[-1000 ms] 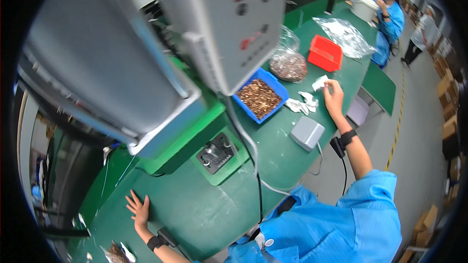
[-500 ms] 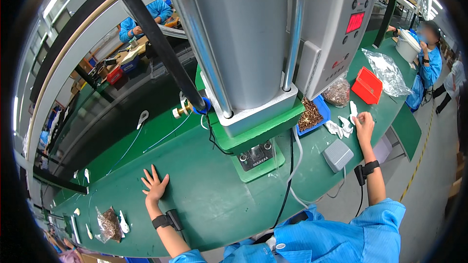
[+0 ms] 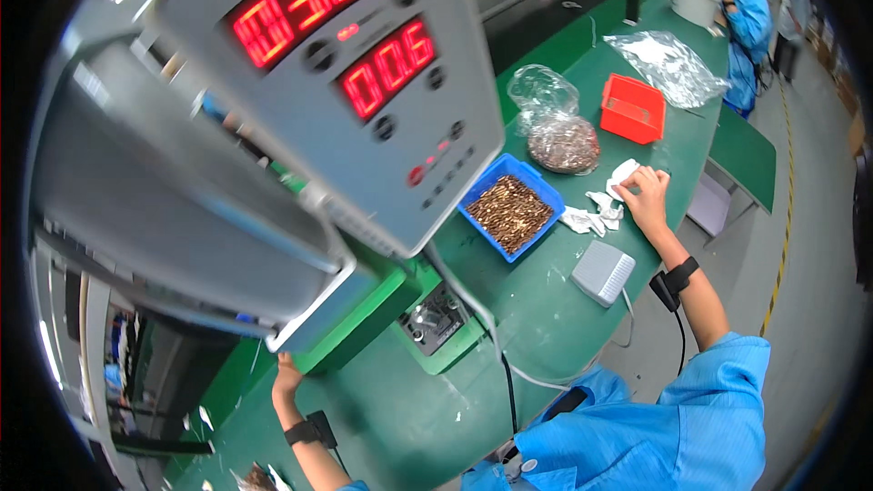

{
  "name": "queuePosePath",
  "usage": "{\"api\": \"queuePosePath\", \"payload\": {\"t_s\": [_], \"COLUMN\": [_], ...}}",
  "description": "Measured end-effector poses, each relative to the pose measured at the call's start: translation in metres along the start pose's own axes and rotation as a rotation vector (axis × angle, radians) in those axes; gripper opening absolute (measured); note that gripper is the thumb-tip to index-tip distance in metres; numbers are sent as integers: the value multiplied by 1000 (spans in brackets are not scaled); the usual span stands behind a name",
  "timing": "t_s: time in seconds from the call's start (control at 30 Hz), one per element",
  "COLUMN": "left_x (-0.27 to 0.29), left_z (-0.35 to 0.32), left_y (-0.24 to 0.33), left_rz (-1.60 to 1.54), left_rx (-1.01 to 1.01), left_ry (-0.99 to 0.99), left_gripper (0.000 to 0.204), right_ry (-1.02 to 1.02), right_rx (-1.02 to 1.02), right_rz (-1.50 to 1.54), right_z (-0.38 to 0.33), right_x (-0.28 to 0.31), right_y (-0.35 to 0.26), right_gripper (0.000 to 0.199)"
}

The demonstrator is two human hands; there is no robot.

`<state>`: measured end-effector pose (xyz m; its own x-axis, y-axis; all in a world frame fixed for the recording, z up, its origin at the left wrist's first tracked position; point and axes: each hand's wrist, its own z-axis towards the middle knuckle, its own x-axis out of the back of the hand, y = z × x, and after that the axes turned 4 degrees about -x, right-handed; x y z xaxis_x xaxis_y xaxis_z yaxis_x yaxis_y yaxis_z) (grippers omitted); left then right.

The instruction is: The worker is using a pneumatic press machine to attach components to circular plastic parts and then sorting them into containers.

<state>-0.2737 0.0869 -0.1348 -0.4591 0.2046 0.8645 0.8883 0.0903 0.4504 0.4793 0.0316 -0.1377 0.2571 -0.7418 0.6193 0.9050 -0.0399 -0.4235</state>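
Note:
My right hand (image 3: 649,199) is at the right side of the green table, with its fingers bent and thumb and fingertips pinched on a small white crumpled piece (image 3: 623,173), perhaps cloth or paper. More white crumpled pieces (image 3: 587,218) lie just beside it. A grey foot-pedal-like box (image 3: 603,273) sits nearer to me. My left hand (image 3: 286,380) is reaching along the table on the left; the press head (image 3: 359,314) covers its fingers, so what they do is hidden.
Close in front looms the press's display box (image 3: 364,100). A blue bin (image 3: 546,184) holds many small brass-coloured parts. Beyond are a bag of parts (image 3: 564,144), a red bin (image 3: 634,109), clear plastic (image 3: 673,64) and a person (image 3: 747,18). A cable (image 3: 482,314) runs beside the press.
The view has swung to the right, bringing the display box close. My left hand's fingers, spread on the table before, are now hidden behind the press. My right hand stays at the white pieces.

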Motion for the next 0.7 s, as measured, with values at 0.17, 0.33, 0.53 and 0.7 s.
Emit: {"api": "queuePosePath", "payload": {"t_s": [0.17, 0.33, 0.53, 0.7], "left_x": [13, -6, -20, -20], "left_z": [72, 94, 104, 76], "left_y": [34, 54, 66, 65], "left_rz": [362, 501, 538, 447], "left_rx": [-4, 154, 162, 60], "left_ry": [-25, -25, 24, 211], "left_gripper": [42, 41, 40, 39], "right_ry": [-22, 3, -29, -190], "right_rx": [21, -40, -60, 187], "right_rz": [-38, 10, 14, 6], "right_z": [2, 5, 5, 52], "right_x": [4, 7, 11, 41], "right_y": [2, -4, 3, -63], "right_gripper": [20, 27, 32, 31]}}
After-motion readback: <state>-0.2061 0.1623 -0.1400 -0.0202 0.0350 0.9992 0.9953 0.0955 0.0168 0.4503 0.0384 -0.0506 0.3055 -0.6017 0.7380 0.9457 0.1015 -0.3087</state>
